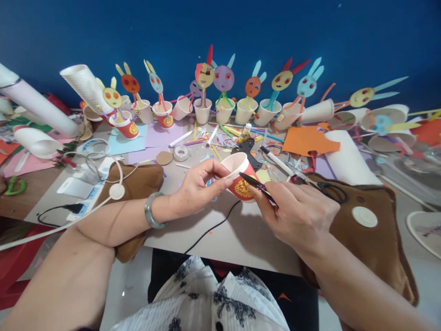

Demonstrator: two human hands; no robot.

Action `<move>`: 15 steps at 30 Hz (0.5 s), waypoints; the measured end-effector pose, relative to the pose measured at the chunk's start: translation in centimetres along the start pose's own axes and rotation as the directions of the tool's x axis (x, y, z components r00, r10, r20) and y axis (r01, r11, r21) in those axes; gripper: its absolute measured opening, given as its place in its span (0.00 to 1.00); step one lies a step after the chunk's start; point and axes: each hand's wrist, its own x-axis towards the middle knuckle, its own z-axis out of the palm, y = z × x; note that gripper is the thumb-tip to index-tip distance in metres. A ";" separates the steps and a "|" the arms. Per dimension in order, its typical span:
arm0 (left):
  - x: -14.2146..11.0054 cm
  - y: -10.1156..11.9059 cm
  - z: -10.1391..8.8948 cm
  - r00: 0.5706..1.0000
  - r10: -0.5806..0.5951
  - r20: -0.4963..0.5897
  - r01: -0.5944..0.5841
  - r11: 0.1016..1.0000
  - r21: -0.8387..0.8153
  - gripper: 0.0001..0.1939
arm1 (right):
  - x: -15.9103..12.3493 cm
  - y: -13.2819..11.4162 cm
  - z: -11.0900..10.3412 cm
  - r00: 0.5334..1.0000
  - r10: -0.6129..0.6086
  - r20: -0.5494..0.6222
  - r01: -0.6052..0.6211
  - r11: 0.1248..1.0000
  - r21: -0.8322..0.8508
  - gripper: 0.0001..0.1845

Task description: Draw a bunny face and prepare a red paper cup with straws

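My left hand (201, 186) pinches the rim of a paper cup (244, 184), white inside with a red outer wall and a gold print. The cup is tilted, its mouth toward the upper left. Closed around a black pointed knife-like tool (259, 187), my right hand (298, 209) is at the cup's right side. The tool's tip meets the red wall just below the rim, though I cannot tell whether it pierces it. Scissors with black handles (332, 191) lie just beyond the right hand.
Along the blue wall stand several paper cups with paper rabbit faces (223, 79). Markers, paper scraps and a tape roll (181, 153) litter the table behind the cup. Brown cushion-like pads (386, 248) lie at both sides. A power strip (87, 200) with cables is at left.
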 end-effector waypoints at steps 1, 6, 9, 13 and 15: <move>0.0 0.0 0.0 1.000 0.000 0.007 0.000 1.000 -0.002 0.13 | 0.0 0.0 -0.1 1.000 -0.002 0.002 0.002 1.000 0.000 0.18; 0.2 0.1 -0.4 0.999 0.007 0.035 -0.007 1.000 -0.003 0.12 | 0.1 0.1 -0.2 1.000 -0.011 0.008 0.011 1.000 -0.002 0.19; 0.4 0.2 -0.6 0.999 -0.005 0.044 0.004 1.000 0.012 0.12 | 0.2 0.2 -0.1 1.000 -0.020 -0.004 0.020 1.000 0.004 0.19; 0.6 0.5 -0.6 0.999 -0.027 0.040 0.027 1.000 0.010 0.14 | 0.2 0.4 0.0 0.999 -0.027 -0.020 0.027 1.000 -0.003 0.20; 0.8 0.6 -0.6 0.999 -0.020 0.050 0.020 1.000 -0.008 0.15 | 0.2 0.5 0.1 0.999 -0.033 -0.023 0.033 0.999 -0.007 0.21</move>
